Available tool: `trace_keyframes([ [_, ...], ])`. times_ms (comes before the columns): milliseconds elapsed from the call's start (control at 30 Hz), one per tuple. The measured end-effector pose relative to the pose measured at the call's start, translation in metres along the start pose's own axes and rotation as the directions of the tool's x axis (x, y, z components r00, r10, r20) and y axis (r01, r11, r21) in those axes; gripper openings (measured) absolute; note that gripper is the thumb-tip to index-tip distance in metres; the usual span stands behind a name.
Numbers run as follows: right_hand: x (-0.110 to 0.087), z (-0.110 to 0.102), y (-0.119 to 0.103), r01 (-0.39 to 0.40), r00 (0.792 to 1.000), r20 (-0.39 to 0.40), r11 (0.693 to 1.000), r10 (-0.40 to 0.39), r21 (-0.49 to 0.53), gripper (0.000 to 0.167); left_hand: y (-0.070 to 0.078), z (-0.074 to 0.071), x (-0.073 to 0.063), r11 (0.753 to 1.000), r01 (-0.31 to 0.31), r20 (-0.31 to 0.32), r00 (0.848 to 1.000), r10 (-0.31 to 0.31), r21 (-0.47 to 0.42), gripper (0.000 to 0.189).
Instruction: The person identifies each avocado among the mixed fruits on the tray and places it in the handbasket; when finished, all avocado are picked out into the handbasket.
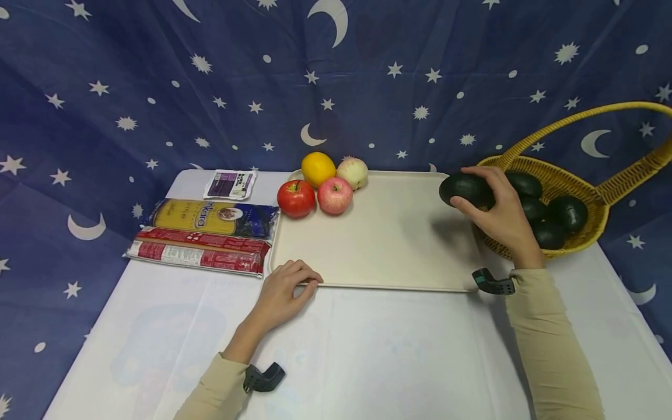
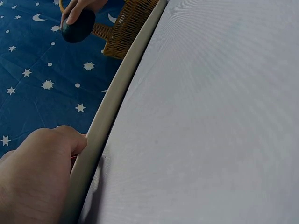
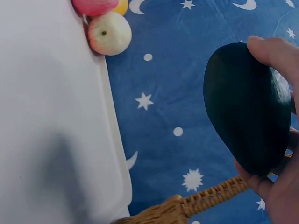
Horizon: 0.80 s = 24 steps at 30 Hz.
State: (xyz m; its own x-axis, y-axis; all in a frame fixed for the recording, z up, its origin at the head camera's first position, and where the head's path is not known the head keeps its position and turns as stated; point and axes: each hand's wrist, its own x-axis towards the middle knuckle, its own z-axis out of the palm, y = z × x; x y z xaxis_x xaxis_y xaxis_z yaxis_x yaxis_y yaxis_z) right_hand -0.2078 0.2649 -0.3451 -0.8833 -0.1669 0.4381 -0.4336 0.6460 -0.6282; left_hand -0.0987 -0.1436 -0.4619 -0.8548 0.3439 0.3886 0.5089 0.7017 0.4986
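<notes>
My right hand (image 1: 501, 213) holds a dark green avocado (image 1: 464, 190) in the air above the right end of a cream tray (image 1: 388, 245), thumb and fingers around its sides. The right wrist view shows this avocado (image 3: 247, 107) whole and upright in the grip. At the tray's front left corner, my left hand (image 1: 289, 291) holds the rim, with its thumb at the outer side and its fingers over the edge. Grouped in the tray's back left are a tomato (image 1: 296, 199), an apple (image 1: 335, 196), a yellow lemon-like fruit (image 1: 318, 169) and a pale peach-like fruit (image 1: 353, 172).
A yellow wicker basket (image 1: 598, 192) with a tall handle stands right of the tray, holding several more avocados (image 1: 568, 213). To the left lie a yellow-and-blue pasta bag (image 1: 210, 218), red packets (image 1: 199, 248) and a small purple-and-white pouch (image 1: 230, 185). A starry blue cloth hangs behind.
</notes>
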Motion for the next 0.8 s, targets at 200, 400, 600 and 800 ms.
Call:
trace_keyframes([
  [200,-0.006,-0.011,-0.001,-0.027,0.998,-0.051,1.000,0.028,0.005,0.059,-0.001,0.001,0.000,1.000,-0.012,-0.004,1.000,0.012,-0.005,0.009],
  [400,-0.013,-0.020,0.004,-0.072,0.994,-0.083,0.997,0.074,0.027,0.060,0.001,0.001,0.001,1.000,-0.008,-0.010,1.000,0.008,-0.012,0.010],
  [600,-0.016,-0.028,0.011,-0.094,0.991,-0.089,0.995,0.097,0.041,0.059,-0.001,0.001,0.001,1.000,0.005,-0.010,1.000,-0.005,-0.013,0.010],
  [800,-0.022,-0.035,0.019,-0.136,0.985,-0.100,0.989,0.141,0.053,0.058,-0.003,0.000,0.001,1.000,0.008,-0.003,1.000,-0.008,-0.011,0.009],
])
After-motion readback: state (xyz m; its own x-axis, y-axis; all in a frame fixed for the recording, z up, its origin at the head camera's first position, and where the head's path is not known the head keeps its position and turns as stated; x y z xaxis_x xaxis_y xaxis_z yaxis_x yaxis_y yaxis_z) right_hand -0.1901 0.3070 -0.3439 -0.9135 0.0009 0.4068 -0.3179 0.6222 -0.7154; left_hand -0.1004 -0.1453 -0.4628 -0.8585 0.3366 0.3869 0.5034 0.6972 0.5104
